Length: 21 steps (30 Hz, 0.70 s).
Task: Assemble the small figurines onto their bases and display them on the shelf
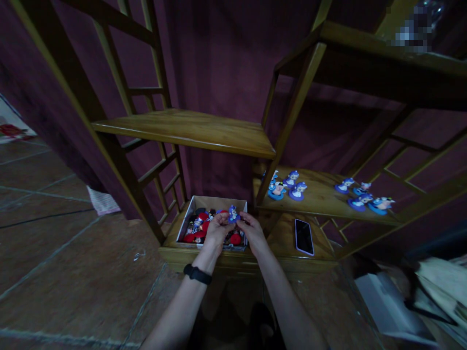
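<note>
Between my fingers is a small purple-and-white figurine [233, 213] on a round purple base, held upright above an open cardboard box. My left hand [218, 229] grips its left side, and my right hand [251, 227] has its fingertips closed on the right side. Underneath, the box [184, 221] holds several red, black and white figurines [200, 226] in a jumble. Part of the box's contents and front wall is hidden by my hands. A black band [197, 274] circles my left wrist.
Several figurines [298, 190] on purple and blue bases stand on the right shelf [317, 197]. A phone [304, 236] lies on the lower board. Above the box runs a wooden shelf [186, 129]. A white box [386, 304] sits on the floor at right.
</note>
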Tool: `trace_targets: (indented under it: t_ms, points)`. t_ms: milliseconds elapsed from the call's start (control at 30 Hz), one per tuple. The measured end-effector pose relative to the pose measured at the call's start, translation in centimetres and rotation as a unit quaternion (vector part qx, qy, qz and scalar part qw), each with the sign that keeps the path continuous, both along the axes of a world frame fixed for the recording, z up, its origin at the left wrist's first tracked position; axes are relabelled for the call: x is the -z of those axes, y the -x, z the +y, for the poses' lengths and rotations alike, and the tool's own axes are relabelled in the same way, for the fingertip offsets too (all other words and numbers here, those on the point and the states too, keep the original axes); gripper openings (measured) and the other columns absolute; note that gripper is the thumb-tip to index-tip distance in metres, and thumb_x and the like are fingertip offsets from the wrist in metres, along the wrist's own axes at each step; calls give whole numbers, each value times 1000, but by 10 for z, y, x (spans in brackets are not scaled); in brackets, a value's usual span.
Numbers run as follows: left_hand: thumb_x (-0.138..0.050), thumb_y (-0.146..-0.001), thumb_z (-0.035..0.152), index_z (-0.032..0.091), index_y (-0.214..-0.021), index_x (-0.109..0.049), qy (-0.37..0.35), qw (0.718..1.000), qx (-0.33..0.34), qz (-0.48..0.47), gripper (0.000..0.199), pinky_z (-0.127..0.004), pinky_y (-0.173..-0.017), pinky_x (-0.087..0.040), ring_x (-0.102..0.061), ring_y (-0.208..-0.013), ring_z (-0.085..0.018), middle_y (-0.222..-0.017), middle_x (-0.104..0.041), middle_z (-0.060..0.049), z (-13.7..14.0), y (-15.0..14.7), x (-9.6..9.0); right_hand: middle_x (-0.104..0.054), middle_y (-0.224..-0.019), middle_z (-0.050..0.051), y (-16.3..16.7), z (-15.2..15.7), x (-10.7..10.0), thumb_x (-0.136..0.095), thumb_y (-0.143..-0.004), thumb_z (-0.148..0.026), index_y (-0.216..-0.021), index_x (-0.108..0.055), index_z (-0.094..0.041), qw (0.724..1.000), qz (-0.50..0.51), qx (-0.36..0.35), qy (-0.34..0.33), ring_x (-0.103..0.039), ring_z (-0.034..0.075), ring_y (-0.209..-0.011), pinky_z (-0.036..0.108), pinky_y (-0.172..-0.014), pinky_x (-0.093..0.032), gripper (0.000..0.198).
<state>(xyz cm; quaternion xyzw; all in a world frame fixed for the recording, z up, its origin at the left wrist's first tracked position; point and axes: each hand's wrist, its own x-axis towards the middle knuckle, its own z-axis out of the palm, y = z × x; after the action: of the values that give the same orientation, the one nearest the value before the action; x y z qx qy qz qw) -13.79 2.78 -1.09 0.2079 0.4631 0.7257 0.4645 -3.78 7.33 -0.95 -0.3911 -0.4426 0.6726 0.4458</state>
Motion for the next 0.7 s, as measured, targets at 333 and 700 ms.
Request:
trace_targets:
  t_ms: [333, 700]
  points:
    - [-77, -48, 16, 14, -85, -66, 4, 999, 4, 50, 38, -30, -75, -46, -62, -77, -17, -81, -70, -5, -2, -1, -3, -69, -83, 2, -1, 1, 2, -70, -52, -22, -91, -66, -18, 998, 51, -31, 21, -62, 18, -78, 29, -72, -48, 39]
    - [-74, -50, 12, 14, -88, -67, -8, 999, 31, 35, 39, -29, -74, -48, -64, -79, -19, -74, -70, -4, -1, 0, -9, -69, -73, 4, -4, -5, -11, -75, -51, -26, -78, -66, -14, 993, 74, -15, 86, -63, 15, -67, 28, -65, -51, 30]
